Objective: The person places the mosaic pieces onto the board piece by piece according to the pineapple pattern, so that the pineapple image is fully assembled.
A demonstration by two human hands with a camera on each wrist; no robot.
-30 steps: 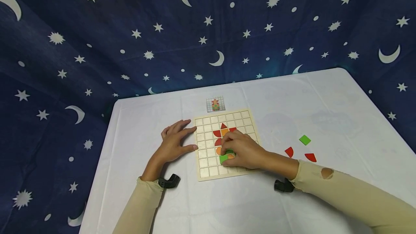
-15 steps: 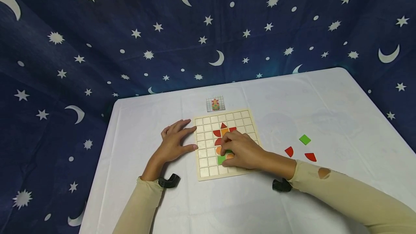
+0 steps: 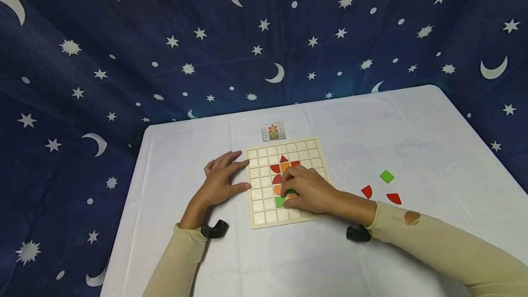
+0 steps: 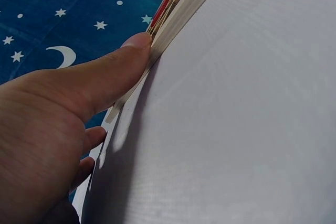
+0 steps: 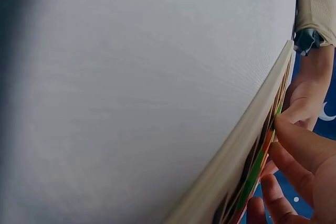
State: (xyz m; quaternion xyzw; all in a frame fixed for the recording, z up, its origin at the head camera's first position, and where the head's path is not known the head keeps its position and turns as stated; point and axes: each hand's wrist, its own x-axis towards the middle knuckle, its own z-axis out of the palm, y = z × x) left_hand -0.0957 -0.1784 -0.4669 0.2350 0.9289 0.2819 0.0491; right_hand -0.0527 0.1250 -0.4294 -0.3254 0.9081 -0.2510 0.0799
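A pale wooden grid board (image 3: 259, 206) lies on the table with flat red, orange and green shapes in its middle cells. My left hand (image 3: 218, 184) lies at the board's left side, fingers spread; its thumb and a fingertip touch the edge. In the left wrist view the thumb (image 4: 118, 69) lies straight against the rim. Over the lower middle cells is my right hand (image 3: 311, 190), its thumb tip at a green square (image 3: 280, 202) and bent fingertips by an orange disc (image 3: 278, 190). It hides several pieces. A red triangle (image 3: 283, 159) tops the arrangement.
A small pattern card (image 3: 273, 131) lies behind the board. Right of the board lie a loose green square (image 3: 387, 177), a red quarter circle (image 3: 367, 191) and another red quarter circle (image 3: 394, 199). The white table (image 3: 189, 150) ends at a dark star-print cloth (image 3: 231, 49).
The green square by my right thumb has shifted slightly left and now sits squarely within its cell. My right hand has barely moved; the left has stayed in place.
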